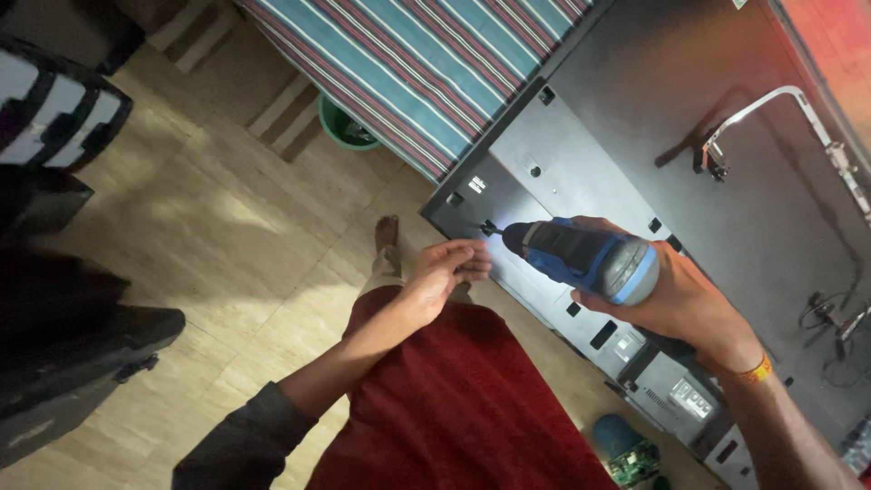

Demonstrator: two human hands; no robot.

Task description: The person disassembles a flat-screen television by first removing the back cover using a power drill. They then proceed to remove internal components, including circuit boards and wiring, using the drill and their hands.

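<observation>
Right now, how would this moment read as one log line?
right hand: grips drill | bit: on TV back | left hand: beside tip | floor: tile

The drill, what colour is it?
The drill in the right hand is blue and dark grey, with a grey back end; the head view shows it.

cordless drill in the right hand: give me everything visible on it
The cordless drill has a blue and dark grey plastic-looking body with a rounded grey rear cap. It lies nearly level, nose pointing left. A small white light glows at its tip, which meets the back panel of the flat-screen TV near the panel's edge. The right hand wraps its grip from below; the grip itself is hidden. The left hand sits cupped just beside the tip, contact unclear.
</observation>
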